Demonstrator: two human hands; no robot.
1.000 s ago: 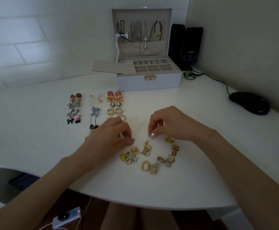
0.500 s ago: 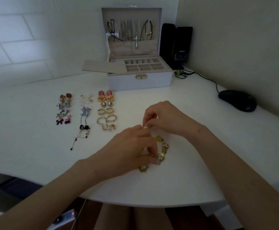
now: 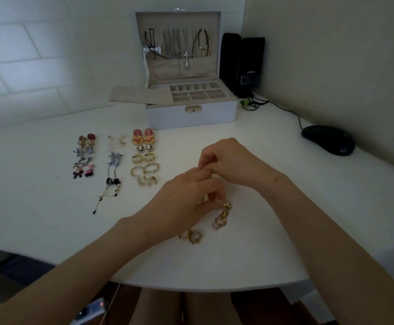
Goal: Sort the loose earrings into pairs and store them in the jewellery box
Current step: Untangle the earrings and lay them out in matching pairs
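1. We are observing the left hand (image 3: 186,202) reaching down onto the loose gold earrings (image 3: 221,218). Its thumb and fingers are curling together and pinching a piece at the upper end of that cluster.
2. The right hand (image 3: 230,161) is hovering just behind it with its fingers curled inward. Its fingertips (image 3: 203,166) are touching the left knuckles. We cannot tell whether they are pinching anything.
3. The loose earrings are lying on the white table (image 3: 273,242) near its front edge, partly hidden beneath the left hand.
4. The paired earrings (image 3: 144,158) are lying in three columns on the table's left, well apart from the loose ones.
5. The jewellery box (image 3: 191,114) is standing open at the back, with necklaces (image 3: 182,48) hanging inside its lid and its compartment tray (image 3: 198,92) showing.
6. Black speakers (image 3: 244,64) are standing just right of the box, and a black mouse (image 3: 327,139) is lying further right.
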